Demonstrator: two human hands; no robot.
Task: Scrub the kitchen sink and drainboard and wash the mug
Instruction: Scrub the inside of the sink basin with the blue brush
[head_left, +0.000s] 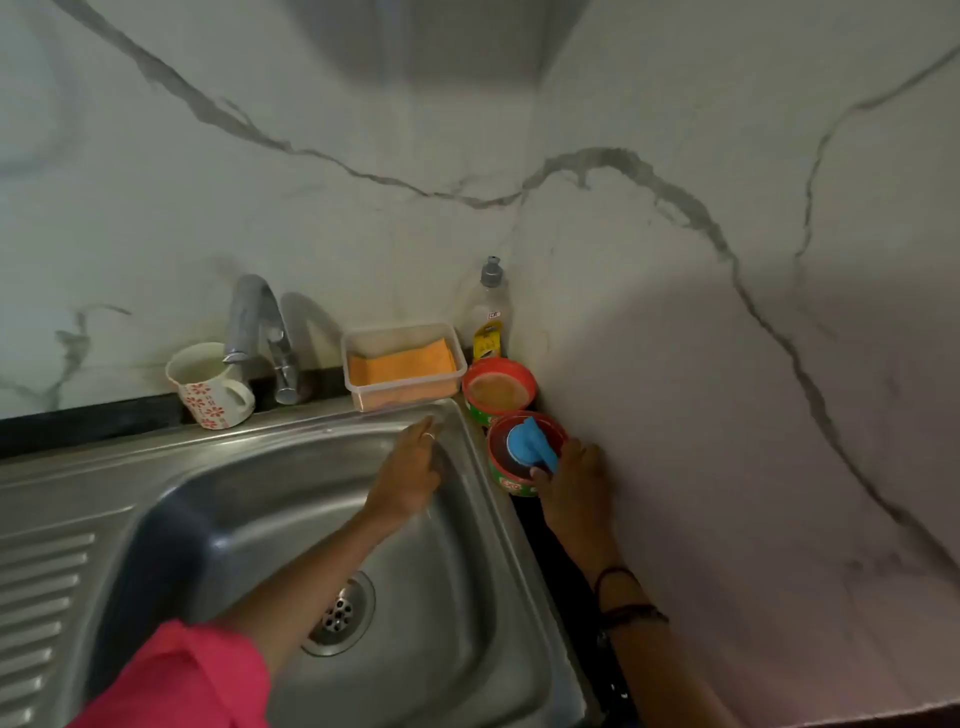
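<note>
A steel sink (249, 467) fills the lower left, with its drain (340, 613) in the bowl and the ribbed drainboard (41, 597) at the far left. A white mug (210, 385) with red flowers stands on the back rim beside the tap (260, 332). My left hand (410, 475) rests flat and empty against the bowl's far right wall, fingers apart. My right hand (571, 483) reaches into a red and green tub (511, 483) and its fingers close on the handle of a blue scrubber (532, 441) sitting in that tub.
A second red tub (498, 389) of brownish paste stands behind the first. A clear plastic box (402, 366) with an orange cloth and a dish soap bottle (488, 317) sit in the corner. Marble walls rise behind and close on the right.
</note>
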